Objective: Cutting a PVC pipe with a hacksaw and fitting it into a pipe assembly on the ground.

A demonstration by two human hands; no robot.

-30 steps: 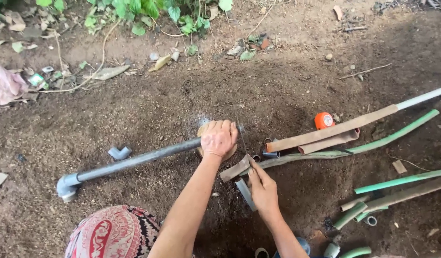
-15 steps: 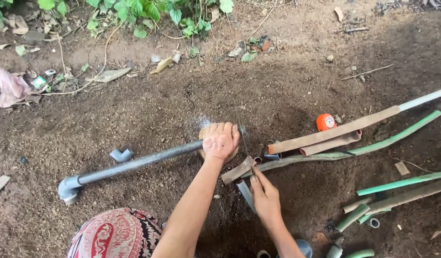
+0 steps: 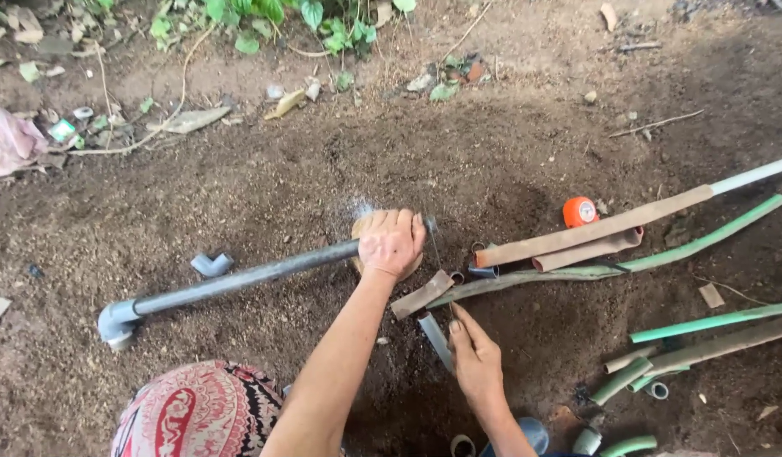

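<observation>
- The dirt ground (image 3: 239,195) fills the view, dark and loose, with green leaves (image 3: 264,17) and litter along the top edge.
- A long grey pipe (image 3: 239,278) lies across the soil, an elbow fitting (image 3: 116,322) on its left end; its right end sits under the left hand, on what looks like a wooden block (image 3: 366,227), likely to keep it off the dirt.
- The left hand (image 3: 393,244) is closed over the pipe's right end, fingers wrapped down, pinning it so it cannot roll.
- A bundle of green pipes (image 3: 704,237) and muddy brown pipes (image 3: 594,233) lies to the right, spread within reach.
- The right hand (image 3: 476,360) is lower, fingers curled around a thin handle, seemingly a saw (image 3: 436,338); its narrow blade seems to run up toward the pipe's held end, though it is hard to make out.
- A patterned red cloth (image 3: 196,415) shows at the bottom left.
- A loose grey elbow (image 3: 212,264) rests just beside the pipe.
- An orange tape measure (image 3: 580,211) sits against the brown pipes.
</observation>
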